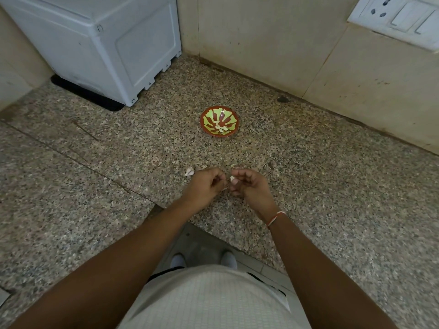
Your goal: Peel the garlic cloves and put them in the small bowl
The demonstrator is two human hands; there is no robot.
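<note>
A small red bowl with a green pattern (206,119) stands on the speckled granite counter, with several peeled white garlic cloves (221,128) lying in it. In front of it, both hands meet over the counter. My right hand (249,185) pinches a white garlic clove (232,179) at its fingertips. My left hand (205,185) has its fingers curled right beside that clove, and a thin pale strip shows at its fingertips. A small pile of garlic or skins (189,172) lies on the counter just left of my left hand.
A white plastic appliance (99,43) on a black mat fills the back left corner. Beige tiled walls close the back and right, with a switch and socket plate (401,17) at the upper right. A small dark lump (283,99) lies by the wall. The counter's front edge runs near my body.
</note>
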